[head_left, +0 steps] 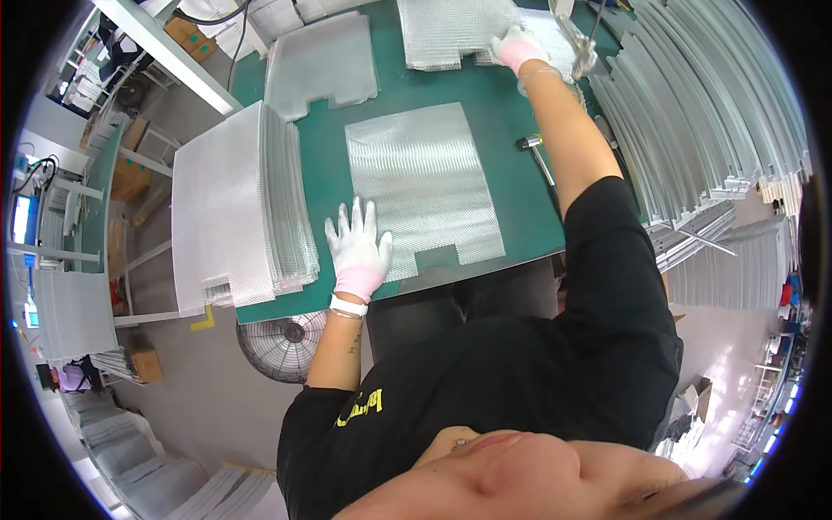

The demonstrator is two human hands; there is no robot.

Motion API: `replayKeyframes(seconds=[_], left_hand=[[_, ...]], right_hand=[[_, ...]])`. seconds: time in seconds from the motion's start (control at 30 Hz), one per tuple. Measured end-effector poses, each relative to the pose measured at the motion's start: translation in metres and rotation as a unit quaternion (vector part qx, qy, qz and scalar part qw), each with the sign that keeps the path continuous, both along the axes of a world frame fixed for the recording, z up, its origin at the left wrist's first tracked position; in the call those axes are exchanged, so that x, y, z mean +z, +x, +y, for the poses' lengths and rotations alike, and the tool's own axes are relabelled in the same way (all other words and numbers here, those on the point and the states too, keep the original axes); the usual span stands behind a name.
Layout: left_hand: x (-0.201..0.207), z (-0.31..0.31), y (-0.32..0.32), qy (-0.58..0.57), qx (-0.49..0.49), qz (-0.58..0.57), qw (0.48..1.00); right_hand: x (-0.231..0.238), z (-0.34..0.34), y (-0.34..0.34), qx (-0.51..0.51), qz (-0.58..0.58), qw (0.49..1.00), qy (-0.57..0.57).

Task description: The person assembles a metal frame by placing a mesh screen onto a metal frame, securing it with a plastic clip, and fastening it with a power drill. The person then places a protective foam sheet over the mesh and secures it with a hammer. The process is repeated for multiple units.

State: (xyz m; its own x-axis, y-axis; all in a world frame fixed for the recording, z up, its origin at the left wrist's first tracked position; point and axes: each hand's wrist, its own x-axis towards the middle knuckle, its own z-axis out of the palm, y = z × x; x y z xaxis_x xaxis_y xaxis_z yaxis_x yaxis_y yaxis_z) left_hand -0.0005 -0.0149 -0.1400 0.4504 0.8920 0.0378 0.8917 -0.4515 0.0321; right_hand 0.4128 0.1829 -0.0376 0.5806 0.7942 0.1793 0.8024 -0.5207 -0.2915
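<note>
Rests the left hand (357,247) open, fingers spread, at the near left edge of a shiny mesh sheet (425,182), lying flat on the green table (520,230). Has a big mesh pile (225,204) on the left, a little hammer (539,157) on the right. Reaches far with the right hand (518,47) to another mesh stack (455,33); cannot tell if gripping.

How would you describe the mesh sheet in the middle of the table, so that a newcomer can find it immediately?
Find the green tabletop. Near its centre lies a silvery mesh sheet with a rectangular notch in its near edge. Unlike the thick stack of similar sheets to its left, it appears to be a single layer.
</note>
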Motion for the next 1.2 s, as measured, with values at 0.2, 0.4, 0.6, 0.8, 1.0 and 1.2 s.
replayKeyframes(seconds=[0.2, 0.4, 0.6, 0.8, 1.0, 1.2], left_hand=[[0.001, -0.001, 0.000, 0.004, -0.004, -0.018, 1.000], [0.002, -0.001, 0.000, 0.005, -0.002, -0.020, 1.000], [-0.001, -0.001, -0.001, 0.004, 0.000, -0.023, 1.000], [-0.003, 0.003, 0.001, 0.012, -0.010, -0.020, 1.000], [-0.002, -0.001, -0.001, 0.008, 0.008, -0.026, 1.000], [-0.007, 0.000, -0.003, 0.019, 0.001, -0.048, 0.999]], right_hand=[[0.018, -0.011, -0.030, -0.072, -0.055, 0.995, 0.035], [0.037, -0.015, -0.029, -0.012, -0.060, 0.993, -0.102], [0.019, 0.003, -0.031, -0.056, -0.051, 0.996, -0.038], [0.027, 0.027, 0.019, 0.001, 0.079, 0.978, -0.193], [0.034, 0.000, -0.016, 0.000, -0.005, 0.992, -0.123], [0.077, -0.005, -0.024, 0.003, 0.026, 0.998, -0.056]])
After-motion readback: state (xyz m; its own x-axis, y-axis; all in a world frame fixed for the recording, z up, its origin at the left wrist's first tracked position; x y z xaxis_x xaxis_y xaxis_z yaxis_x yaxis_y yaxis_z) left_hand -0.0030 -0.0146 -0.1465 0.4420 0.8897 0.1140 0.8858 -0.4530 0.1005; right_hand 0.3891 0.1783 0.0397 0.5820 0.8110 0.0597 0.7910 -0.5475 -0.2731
